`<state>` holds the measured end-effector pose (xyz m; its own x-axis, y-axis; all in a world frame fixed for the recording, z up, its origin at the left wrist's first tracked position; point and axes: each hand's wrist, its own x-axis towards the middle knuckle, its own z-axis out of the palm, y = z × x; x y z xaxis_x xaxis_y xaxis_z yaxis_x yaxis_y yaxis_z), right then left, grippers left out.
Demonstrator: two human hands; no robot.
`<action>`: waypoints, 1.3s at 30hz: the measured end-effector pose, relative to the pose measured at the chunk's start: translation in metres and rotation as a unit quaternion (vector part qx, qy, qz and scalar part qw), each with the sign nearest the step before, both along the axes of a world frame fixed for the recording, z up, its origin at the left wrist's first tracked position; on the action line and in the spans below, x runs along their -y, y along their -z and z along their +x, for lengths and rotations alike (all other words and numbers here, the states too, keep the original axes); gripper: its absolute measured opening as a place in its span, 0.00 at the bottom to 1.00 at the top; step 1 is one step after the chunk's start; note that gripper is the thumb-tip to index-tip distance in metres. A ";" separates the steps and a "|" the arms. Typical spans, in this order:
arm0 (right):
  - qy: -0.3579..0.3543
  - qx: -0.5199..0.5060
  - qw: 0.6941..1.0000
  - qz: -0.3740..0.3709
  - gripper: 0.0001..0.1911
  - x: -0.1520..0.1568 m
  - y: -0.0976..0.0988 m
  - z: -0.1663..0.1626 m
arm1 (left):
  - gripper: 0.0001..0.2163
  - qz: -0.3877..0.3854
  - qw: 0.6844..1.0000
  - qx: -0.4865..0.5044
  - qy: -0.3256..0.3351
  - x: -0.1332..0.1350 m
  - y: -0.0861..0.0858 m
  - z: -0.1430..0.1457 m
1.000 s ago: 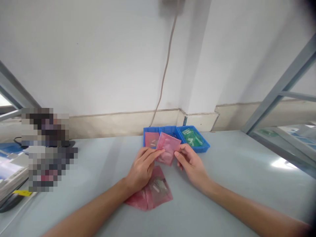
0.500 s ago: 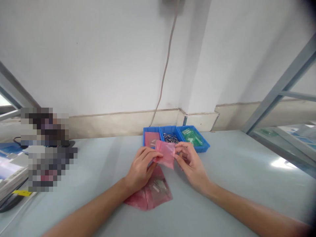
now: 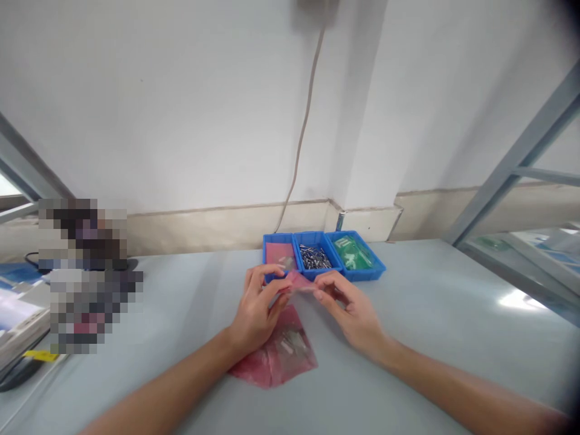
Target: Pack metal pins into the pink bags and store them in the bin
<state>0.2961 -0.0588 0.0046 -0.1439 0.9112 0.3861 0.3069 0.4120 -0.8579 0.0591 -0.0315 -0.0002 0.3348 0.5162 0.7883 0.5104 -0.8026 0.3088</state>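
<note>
A small pink plastic bag [image 3: 301,283] is stretched between my two hands above the table, tipped so that it looks narrow. My left hand [image 3: 258,308] pinches its left side, thumb against fingers. At the other side, my right hand [image 3: 347,302] grips the bag between thumb and fingertips. Below, partly under my left hand, lie more pink bags [image 3: 292,356] with small pale and metal-looking parts showing inside. Whether the held bag contains anything, I cannot tell.
Behind my hands stand three blue trays: one with a pink bag [image 3: 278,251], one with loose metal pins or screws [image 3: 315,258], one with green bags [image 3: 353,252]. Grey frame posts rise at both sides. A blurred-out patch and a cable lie left.
The held pink bag has tilted from facing me to nearly edge-on. Both hands have shifted their grip on it slightly. The bags on the table have stayed put.
</note>
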 end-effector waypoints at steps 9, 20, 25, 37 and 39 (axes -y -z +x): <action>-0.032 -0.087 0.993 -0.071 0.13 0.003 0.001 -0.003 | 0.09 -0.037 0.999 -0.009 0.010 0.000 -0.001 0.001; -0.029 -0.009 0.999 -0.033 0.12 0.002 -0.003 0.001 | 0.06 -0.065 0.997 0.030 0.036 -0.002 0.001 0.002; -0.007 -0.031 0.996 -0.078 0.13 -0.002 -0.004 0.000 | 0.08 -0.041 0.998 0.002 0.046 -0.002 -0.005 0.004; -0.021 -0.064 0.989 -0.133 0.22 -0.004 -0.006 -0.001 | 0.15 -0.027 0.999 -0.039 0.017 -0.003 -0.003 0.004; -0.022 -0.066 0.989 -0.131 0.23 -0.004 -0.006 -0.002 | 0.17 -0.024 0.999 -0.044 -0.008 -0.005 0.000 0.005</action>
<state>0.2944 -0.0543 0.0106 -0.1505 0.9764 0.1550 0.1725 0.1803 -0.9684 0.0637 -0.0264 0.0000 0.3938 0.5588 0.7298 0.5494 -0.7797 0.3005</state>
